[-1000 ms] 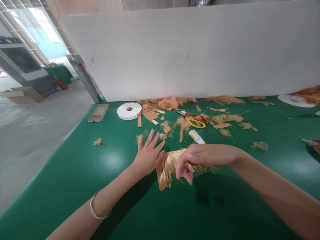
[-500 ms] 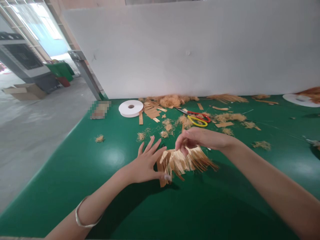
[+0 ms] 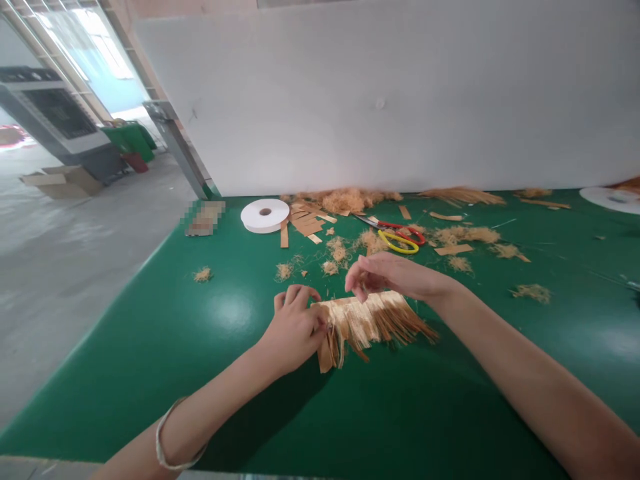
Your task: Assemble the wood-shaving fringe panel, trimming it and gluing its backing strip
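A tan, straw-like fringed strip (image 3: 380, 317) lies on the green table, its cut strands spreading toward me and to the right. My left hand (image 3: 300, 323) is at its left end, with curled fingers and the thumb against the strands there. Just over the strip's upper edge, my right hand (image 3: 377, 272) has its fingers bent inward and close together. Whatever may be between those fingertips is hidden. Behind the right hand lie scissors (image 3: 400, 238) with one red and one yellow handle loop.
A white tape roll (image 3: 265, 217) lies by flat tan pieces (image 3: 306, 221). Fluffy fibre scraps (image 3: 347, 200) are heaped along the white panel (image 3: 380, 107). A blurred-out flat object (image 3: 206, 219) lies at back left. Another white roll (image 3: 607, 199) is at far right. The table (image 3: 150, 347) ends at left.
My left hand's spread fingers have curled in at the strip's left end. My right hand has shifted slightly left above the strip. The whole view has turned a little.
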Demonstrator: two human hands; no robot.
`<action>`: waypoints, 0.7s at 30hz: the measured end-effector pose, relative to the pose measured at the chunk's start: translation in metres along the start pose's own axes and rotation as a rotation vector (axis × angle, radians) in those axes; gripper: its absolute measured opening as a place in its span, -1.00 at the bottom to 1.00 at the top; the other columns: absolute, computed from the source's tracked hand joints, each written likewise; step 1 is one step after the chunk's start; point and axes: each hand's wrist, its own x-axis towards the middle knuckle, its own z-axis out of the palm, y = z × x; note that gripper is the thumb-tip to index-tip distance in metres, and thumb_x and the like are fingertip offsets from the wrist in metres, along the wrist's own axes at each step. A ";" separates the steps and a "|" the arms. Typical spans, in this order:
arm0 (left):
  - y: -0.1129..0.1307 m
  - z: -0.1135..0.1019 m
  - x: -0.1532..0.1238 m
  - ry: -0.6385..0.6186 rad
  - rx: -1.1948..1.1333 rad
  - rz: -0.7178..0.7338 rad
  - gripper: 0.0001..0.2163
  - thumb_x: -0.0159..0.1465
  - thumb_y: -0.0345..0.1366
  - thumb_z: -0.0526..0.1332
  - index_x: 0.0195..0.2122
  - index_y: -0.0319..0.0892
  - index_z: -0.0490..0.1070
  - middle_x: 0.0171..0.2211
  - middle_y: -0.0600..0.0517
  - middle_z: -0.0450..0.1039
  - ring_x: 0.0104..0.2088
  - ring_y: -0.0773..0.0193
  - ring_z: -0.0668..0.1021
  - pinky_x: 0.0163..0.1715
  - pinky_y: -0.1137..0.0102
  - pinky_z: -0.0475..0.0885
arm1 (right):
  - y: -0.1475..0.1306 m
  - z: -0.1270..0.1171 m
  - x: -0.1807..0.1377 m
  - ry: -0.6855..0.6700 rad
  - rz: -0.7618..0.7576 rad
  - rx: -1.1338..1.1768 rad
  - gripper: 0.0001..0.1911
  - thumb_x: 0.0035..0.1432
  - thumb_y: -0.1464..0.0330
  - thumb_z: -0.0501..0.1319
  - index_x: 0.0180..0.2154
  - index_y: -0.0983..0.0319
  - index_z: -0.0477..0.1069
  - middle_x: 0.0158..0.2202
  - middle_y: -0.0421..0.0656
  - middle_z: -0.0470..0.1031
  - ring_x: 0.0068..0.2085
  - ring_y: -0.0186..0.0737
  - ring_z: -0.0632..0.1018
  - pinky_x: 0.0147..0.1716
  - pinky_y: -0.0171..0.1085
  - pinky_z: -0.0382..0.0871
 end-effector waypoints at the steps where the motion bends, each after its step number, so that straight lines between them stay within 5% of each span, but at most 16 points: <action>1: 0.001 -0.004 -0.002 -0.006 -0.041 -0.033 -0.86 0.22 -0.32 0.12 -0.43 -0.18 0.42 -0.11 -0.06 0.34 0.00 0.03 0.29 -0.08 0.08 0.22 | 0.000 0.000 0.000 0.024 -0.007 0.008 -0.51 0.25 0.05 -0.03 -0.33 0.27 0.48 -0.47 -0.15 0.45 -0.43 -0.37 0.42 -0.46 -0.35 0.18; 4: 0.003 -0.016 -0.007 -0.080 -0.246 -0.110 -0.83 0.21 -0.26 0.14 -0.46 -0.17 0.42 -0.24 -0.03 0.34 -0.12 0.12 0.34 -0.13 0.16 0.27 | 0.002 -0.002 0.001 0.092 -0.041 0.042 -0.54 0.24 0.07 0.01 -0.37 0.27 0.47 -0.50 -0.17 0.43 -0.45 -0.38 0.42 -0.45 -0.34 0.21; 8: -0.002 -0.028 -0.009 -0.467 -0.767 0.003 -0.79 0.18 -0.17 0.19 -0.47 -0.20 0.41 -0.34 0.03 0.37 -0.31 0.30 0.42 -0.27 0.37 0.35 | 0.006 -0.006 0.004 0.152 -0.057 0.095 -0.57 0.22 0.09 0.05 -0.40 0.27 0.47 -0.52 -0.18 0.42 -0.47 -0.39 0.42 -0.48 -0.35 0.20; 10: -0.006 -0.029 -0.005 -0.528 -0.830 0.025 -0.79 0.19 -0.15 0.20 -0.44 -0.21 0.40 -0.37 0.04 0.38 -0.36 0.33 0.43 -0.31 0.40 0.35 | 0.009 -0.007 0.005 0.176 -0.054 0.125 -0.59 0.21 0.09 0.07 -0.41 0.27 0.47 -0.53 -0.18 0.42 -0.48 -0.39 0.42 -0.50 -0.36 0.19; 15: -0.008 -0.013 0.009 -0.196 -0.192 -0.060 -0.88 0.22 -0.26 0.16 -0.29 -0.19 0.39 -0.28 -0.02 0.35 -0.22 0.18 0.38 -0.25 0.30 0.31 | 0.008 -0.007 0.006 0.208 -0.054 0.149 -0.60 0.21 0.11 0.07 -0.43 0.27 0.46 -0.54 -0.19 0.41 -0.49 -0.40 0.41 -0.49 -0.37 0.19; 21: 0.001 0.006 0.015 -0.142 0.197 -0.011 -0.80 0.31 -0.30 -0.01 -0.29 -0.24 0.38 -0.25 -0.11 0.34 -0.18 0.08 0.35 -0.23 0.22 0.28 | 0.004 -0.004 0.004 0.180 -0.048 0.130 -0.57 0.21 0.09 0.06 -0.43 0.28 0.45 -0.55 -0.19 0.40 -0.49 -0.39 0.40 -0.47 -0.36 0.20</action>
